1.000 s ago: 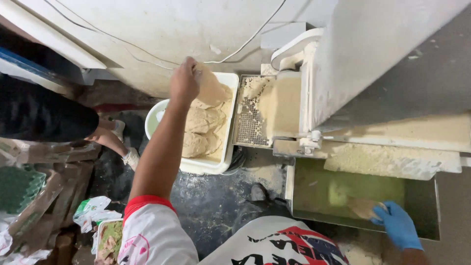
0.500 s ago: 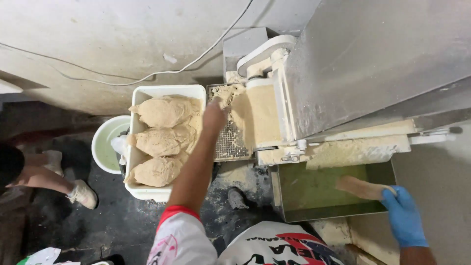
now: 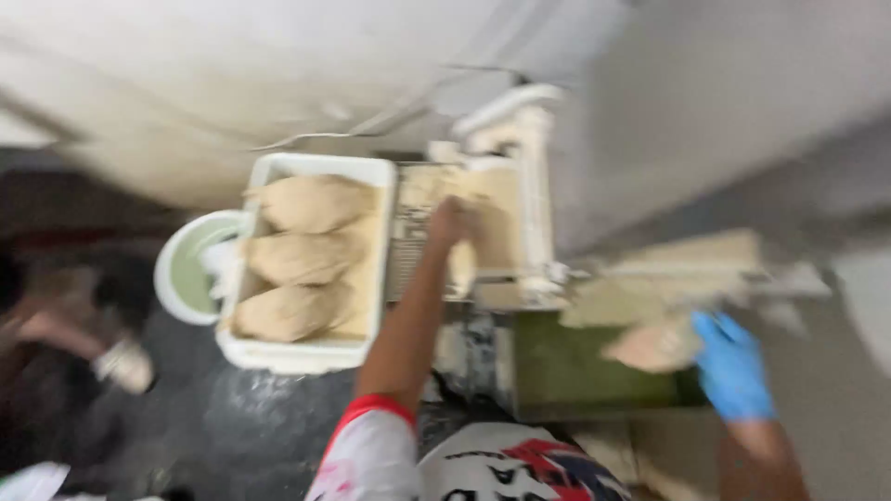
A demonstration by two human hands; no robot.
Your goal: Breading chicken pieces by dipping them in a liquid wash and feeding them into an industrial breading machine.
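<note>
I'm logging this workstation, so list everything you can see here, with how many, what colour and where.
dough lumps: three, tan, in the tub
tub: one, white, left of the machine
bowl: one, pale green, left of the tub
dough machine: one, cream, centre
tray: one, green, below the machine
dough piece: one, tan, over the tray
left hand: bare, at the machine's feed area, blurred
right hand: blue-gloved, at the dough piece

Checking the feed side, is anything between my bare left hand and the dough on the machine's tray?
Nothing visible: the left hand is already at the pale dough on the machine tray, though blur hides the exact contact.
</note>
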